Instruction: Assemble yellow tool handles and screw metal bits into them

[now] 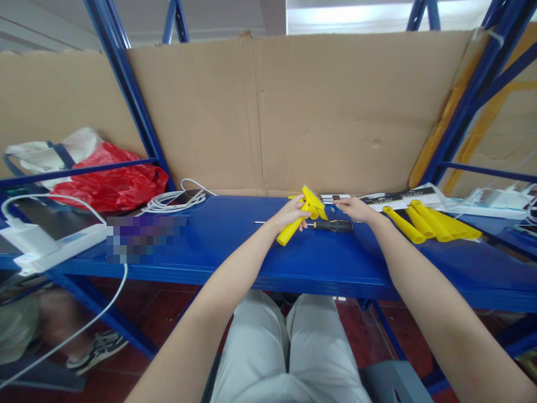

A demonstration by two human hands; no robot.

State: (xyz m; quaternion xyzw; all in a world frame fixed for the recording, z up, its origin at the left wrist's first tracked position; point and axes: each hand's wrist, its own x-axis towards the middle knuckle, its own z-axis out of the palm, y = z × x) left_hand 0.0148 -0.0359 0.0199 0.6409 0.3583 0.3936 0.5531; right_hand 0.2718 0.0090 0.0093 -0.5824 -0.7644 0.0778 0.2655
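Observation:
My left hand (292,211) is closed around a yellow plastic tool (289,230), tilted above the blue table. Its tubular handle points down toward me, and a wider angled head rises past the fingers. To its right, my right hand (356,209) hovers low over the tabletop with fingers stretched leftward, close to some tiny metal pieces (333,210). No held item shows in it. A screwdriver (333,225) with a black and yellow grip lies below both hands, its shaft pointing left and partly covered by the left hand and tool.
Several yellow tubular handles (436,221) lie at the right, by black-and-white printed packaging (403,198). Power strips stand at the right and at the left (71,246). A coiled white cable (176,200) and red plastic bag (121,176) are at left. Cardboard (335,112) walls the back.

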